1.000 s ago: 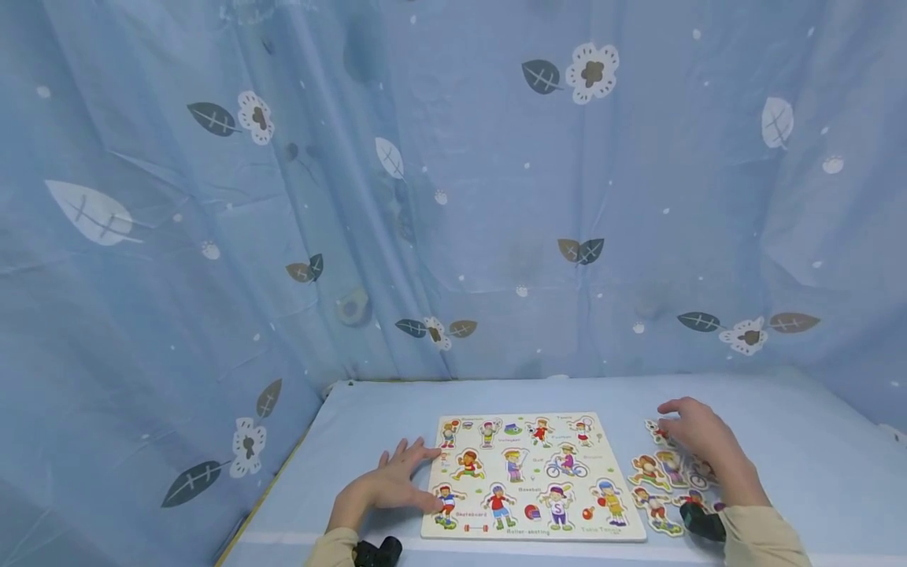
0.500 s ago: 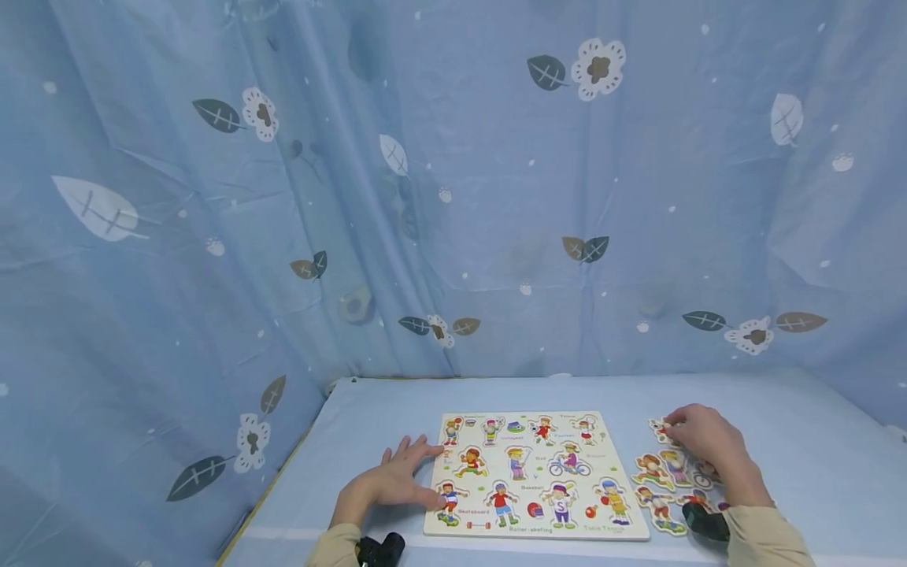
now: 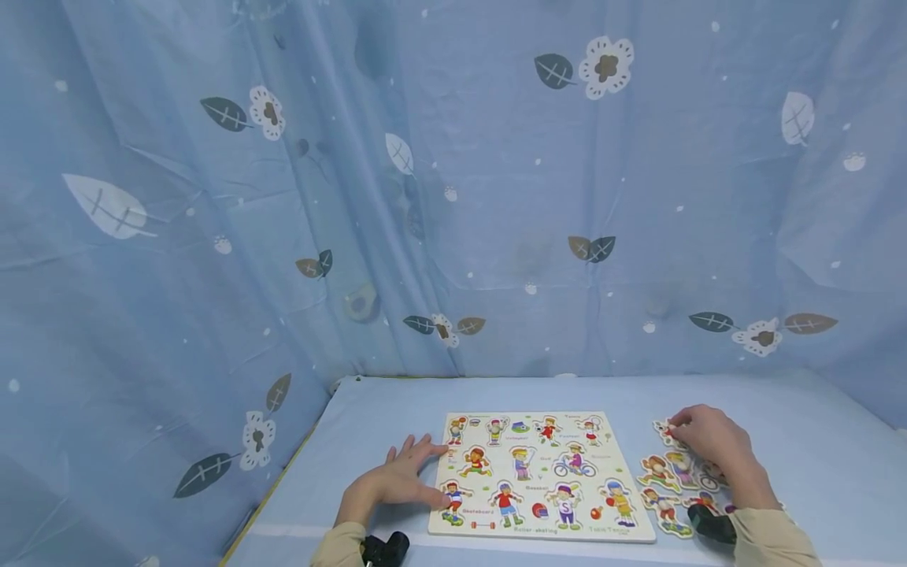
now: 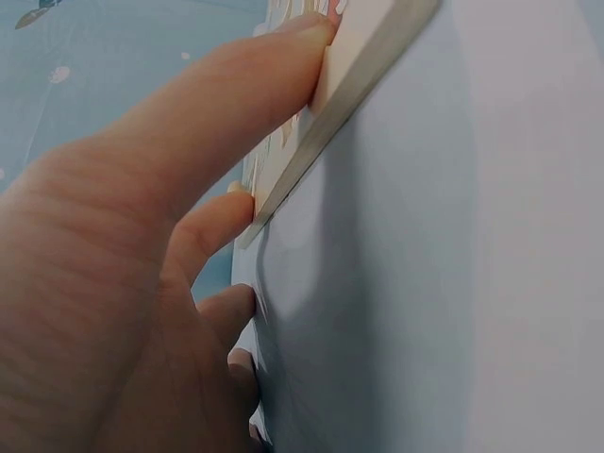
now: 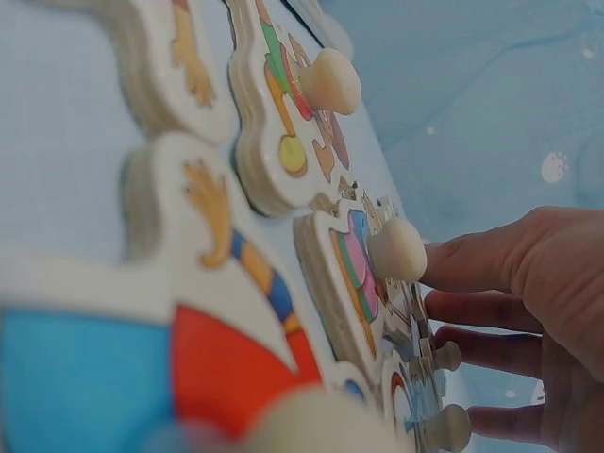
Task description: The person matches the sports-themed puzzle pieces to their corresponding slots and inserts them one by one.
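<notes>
One small piece (image 3: 663, 431) sits at two o'clock from the board (image 3: 496, 480), visible end toward ten, long axis partly covered. The right hand (image 3: 716, 438) is on it; pinching or touching, can't tell! At least six more pieces (image 3: 657, 473) crowd around five. The board, eleven figures (image 3: 565, 505), stretches nine to three; the left hand (image 3: 400, 476), spread wide, touches its nine-o'clock side.

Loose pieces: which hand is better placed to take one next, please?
Probably the right hand: it is over the loose pieces, at the farthest one. The left hand is across the puzzle board, touching its left edge.
</notes>
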Action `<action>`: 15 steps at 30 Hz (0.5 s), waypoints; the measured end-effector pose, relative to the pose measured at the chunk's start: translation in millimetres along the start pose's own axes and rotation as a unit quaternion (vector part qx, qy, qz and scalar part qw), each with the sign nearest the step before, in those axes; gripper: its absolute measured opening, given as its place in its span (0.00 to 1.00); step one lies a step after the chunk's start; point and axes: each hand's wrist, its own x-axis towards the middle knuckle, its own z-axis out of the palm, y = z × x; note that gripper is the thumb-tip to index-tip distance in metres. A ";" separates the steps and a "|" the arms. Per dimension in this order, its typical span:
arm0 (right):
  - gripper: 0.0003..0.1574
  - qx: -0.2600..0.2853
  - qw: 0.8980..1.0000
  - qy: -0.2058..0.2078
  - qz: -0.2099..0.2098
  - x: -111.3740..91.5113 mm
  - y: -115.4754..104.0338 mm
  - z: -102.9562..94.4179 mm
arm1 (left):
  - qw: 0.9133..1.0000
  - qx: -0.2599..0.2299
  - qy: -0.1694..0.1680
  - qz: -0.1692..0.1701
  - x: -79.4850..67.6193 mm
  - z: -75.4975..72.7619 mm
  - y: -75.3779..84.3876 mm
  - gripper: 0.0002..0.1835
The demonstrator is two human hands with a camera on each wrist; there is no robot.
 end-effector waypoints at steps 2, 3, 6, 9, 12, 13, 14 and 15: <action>0.18 0.001 1.000 -0.002 -0.001 -0.3 0.4 -0.8 | 1.000 -0.004 -0.001 -0.003 -0.3 0.3 0.2 0.47; 0.18 0.001 1.000 -0.003 -0.003 -0.5 0.6 -1.0 | 1.000 -0.005 -0.001 -0.004 -0.3 0.4 0.4 0.47; 0.19 0.000 1.000 -0.003 -0.006 -1.5 0.0 -2.6 | 1.000 -0.010 -0.002 -0.007 -0.3 0.7 0.8 0.48; 0.19 -0.001 1.000 0.001 -0.009 -2.2 -1.5 -4.7 | 1.000 -0.009 -0.001 -0.006 0.0 1.0 1.0 0.48; 0.20 0.003 1.000 0.003 -0.008 -2.5 -3.6 -6.5 | 1.000 -0.002 0.000 -0.002 0.3 0.9 0.8 0.48; 0.21 0.004 1.000 0.004 -0.007 -2.5 -4.6 -7.1 | 1.000 0.000 0.000 -0.001 0.3 0.8 0.8 0.48; 0.22 0.006 1.000 0.004 -0.006 -2.5 -5.7 -7.9 | 1.000 0.002 0.001 0.000 0.2 0.7 0.7 0.48; 0.22 0.007 1.000 0.005 -0.005 -2.4 -6.9 -8.5 | 1.000 0.004 0.001 0.001 0.2 0.4 0.6 0.48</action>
